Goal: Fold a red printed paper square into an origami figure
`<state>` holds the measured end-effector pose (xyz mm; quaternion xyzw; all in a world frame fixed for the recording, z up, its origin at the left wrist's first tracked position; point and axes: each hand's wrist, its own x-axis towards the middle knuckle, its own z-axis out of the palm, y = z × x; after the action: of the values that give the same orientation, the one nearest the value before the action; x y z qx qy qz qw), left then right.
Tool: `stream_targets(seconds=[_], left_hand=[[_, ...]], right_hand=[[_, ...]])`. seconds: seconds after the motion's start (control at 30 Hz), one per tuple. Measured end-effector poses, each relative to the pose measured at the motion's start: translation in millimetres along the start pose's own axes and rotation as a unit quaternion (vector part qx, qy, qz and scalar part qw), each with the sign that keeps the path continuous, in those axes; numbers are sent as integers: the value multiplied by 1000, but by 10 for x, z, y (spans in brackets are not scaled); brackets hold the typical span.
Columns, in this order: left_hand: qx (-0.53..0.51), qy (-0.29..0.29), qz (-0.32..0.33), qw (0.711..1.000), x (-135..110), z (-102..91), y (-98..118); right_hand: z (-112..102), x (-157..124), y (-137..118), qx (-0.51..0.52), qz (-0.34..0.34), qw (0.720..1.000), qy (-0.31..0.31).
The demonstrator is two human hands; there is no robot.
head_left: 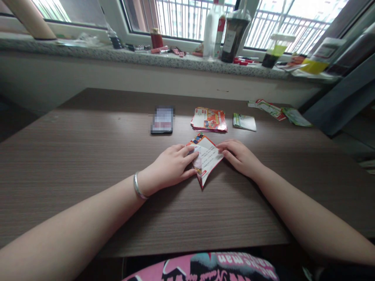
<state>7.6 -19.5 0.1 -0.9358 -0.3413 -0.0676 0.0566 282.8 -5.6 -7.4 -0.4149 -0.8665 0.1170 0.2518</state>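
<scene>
Folded leaflet (209, 156) is seen ctr frame, on worktop (88, 210). Left side is covered by L hand (170, 166), grip loosely spread; right corner is touched by R hand (240, 157), pinch can't be told. Prob. light, easily creased; best held by edges.

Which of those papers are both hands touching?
The creased leaflet, touched by the left hand and right hand; the orange-topped stack, smaller pile and far-right papers lie beyond, untouched.

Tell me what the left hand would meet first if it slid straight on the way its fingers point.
Beyond the folded paper it already touches, the left hand would probably meet the right hand first; their exact heights are hard to judge from one view.
</scene>
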Motion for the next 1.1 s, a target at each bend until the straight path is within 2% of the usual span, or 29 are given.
stream_targets(seconds=[0.17, 0.4, 0.67, 0.9, 1.1], left_hand=[[9, 2, -11, 1000, 11, -15, 13], [26, 1, -36, 999, 25, -86, 35], [9, 9, -43, 999, 21, -37, 9], [-83, -25, -36, 996, 40, 114, -110], [-224, 32, -73, 971, 69, 59, -170]], right_hand=[[15, 8, 0, -62, -44, 997, -22], [36, 9, -180, -128, -73, 988, -51], [121, 6, -342, -93, -124, 986, -60], [108, 10, -361, -73, -131, 986, -71], [87, 10, -336, -103, -119, 986, -60]])
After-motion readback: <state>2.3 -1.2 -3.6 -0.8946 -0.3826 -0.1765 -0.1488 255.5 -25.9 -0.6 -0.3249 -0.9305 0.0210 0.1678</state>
